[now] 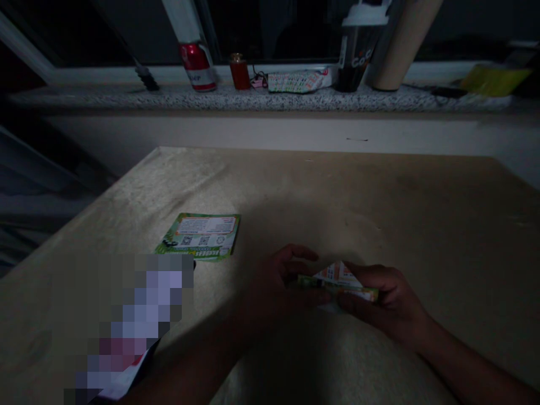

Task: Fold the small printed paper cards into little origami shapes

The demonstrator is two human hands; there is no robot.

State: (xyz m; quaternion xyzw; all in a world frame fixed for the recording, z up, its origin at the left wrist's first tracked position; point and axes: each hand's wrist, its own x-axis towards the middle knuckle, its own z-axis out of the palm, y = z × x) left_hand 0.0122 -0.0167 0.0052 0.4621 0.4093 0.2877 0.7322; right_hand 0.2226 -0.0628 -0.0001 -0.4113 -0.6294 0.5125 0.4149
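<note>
A folded paper leaflet (337, 274), printed in green, white and orange, is held above the front half of the table. Its top comes to a point, and a green-edged band runs across its lower part. My left hand (289, 284) has its thumb along the leaflet's left lower edge, with the fingers curled behind that end. At the right end my right hand (386, 295) pinches the paper between thumb and fingers. Part of the leaflet is hidden by both thumbs. To the left, a stack of green printed leaflets (206, 226) lies flat on the table.
A blurred-out flat object (139, 320) lies at the table's (295, 174) front left, beside my left forearm. On the granite windowsill (236, 103) stand a red can (196, 66), an orange-red bottle (239, 73), a lidded cup (358, 53) and a tan cylinder (400, 45). The room is dim.
</note>
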